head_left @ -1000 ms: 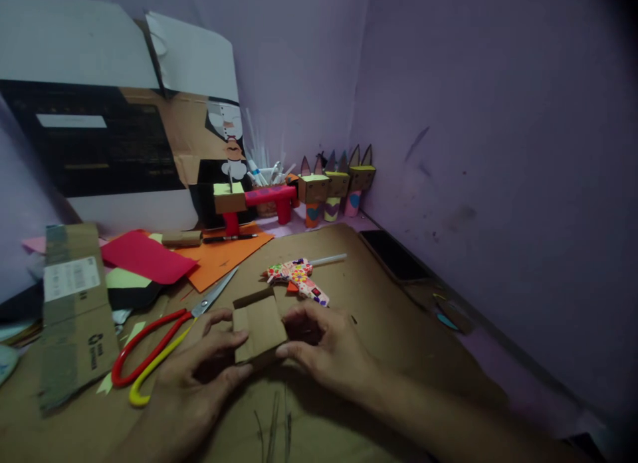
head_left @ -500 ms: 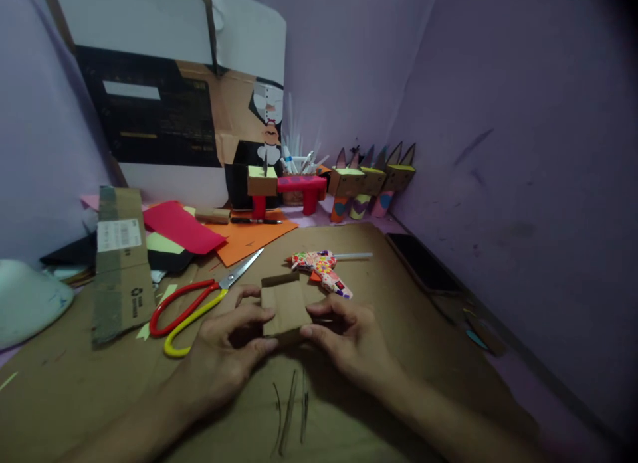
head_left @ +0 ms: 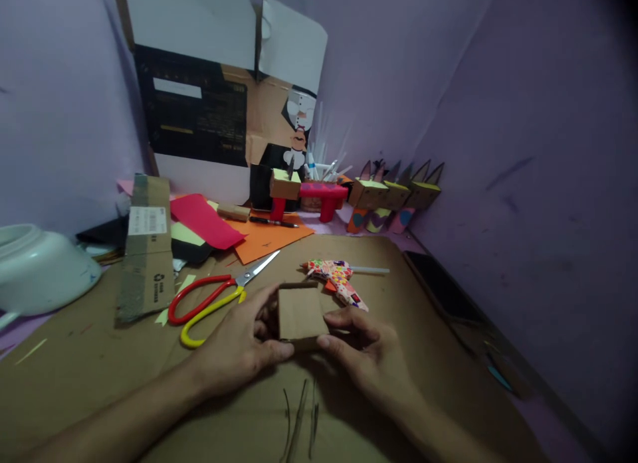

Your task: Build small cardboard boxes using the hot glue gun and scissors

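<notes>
A small folded cardboard box (head_left: 301, 313) is held between my two hands above the cardboard-covered table. My left hand (head_left: 244, 340) grips its left side, thumb at the lower front corner and fingers partly hidden behind it. On the right side, my right hand (head_left: 371, 350) pinches the edge between thumb and fingers. Just beyond the box lies a glue gun (head_left: 336, 277) with a floral pattern and a clear glue stick in its back. Scissors (head_left: 226, 300) with one red and one yellow handle rest left of the box. Thin dark strips (head_left: 299, 420) lie nearer to me.
A flat cardboard piece (head_left: 148, 264), red paper (head_left: 207, 220) and orange paper (head_left: 274, 237) lie at left and back. Cardboard animal figures (head_left: 369, 194) stand along the wall. A phone (head_left: 443, 287) lies at right, a white pot (head_left: 44, 270) at far left.
The view has swung left, so the scene appears shifted right. My left fingers have moved along the box's left side, and its top now faces me more squarely.
</notes>
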